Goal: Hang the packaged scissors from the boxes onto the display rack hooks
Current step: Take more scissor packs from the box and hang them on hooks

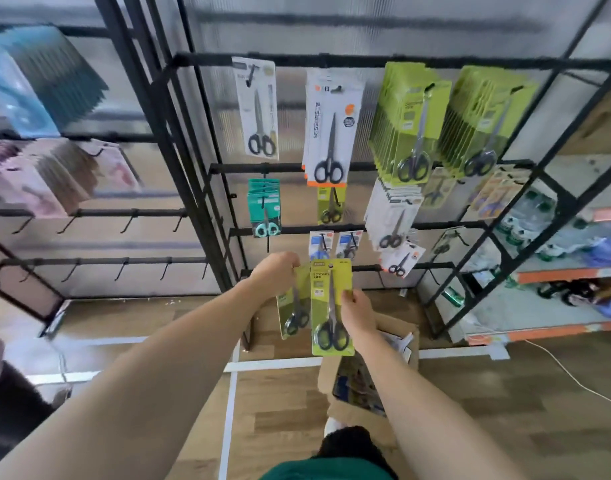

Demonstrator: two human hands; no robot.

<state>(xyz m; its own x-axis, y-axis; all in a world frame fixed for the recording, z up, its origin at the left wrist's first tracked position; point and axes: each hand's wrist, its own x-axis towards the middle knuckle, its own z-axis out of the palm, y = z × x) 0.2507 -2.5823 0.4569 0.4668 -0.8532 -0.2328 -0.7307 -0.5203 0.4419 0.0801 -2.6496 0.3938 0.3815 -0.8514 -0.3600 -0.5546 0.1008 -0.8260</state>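
My left hand grips the top of a green scissors pack that hangs down from it, low in front of the black display rack. My right hand pinches the right edge of a second, nearer green scissors pack, held upright. Both packs are below the lowest filled hooks. On the rack hang several packs: white ones, green stacks, teal ones. An open cardboard box with more packs sits on the floor under my right forearm.
Bare hooks line the bars of the left rack. Pink and blue goods hang at far left. Shelves with orange edges hold bottles at right. A white cable runs over the wooden floor. My shoe is beside the box.
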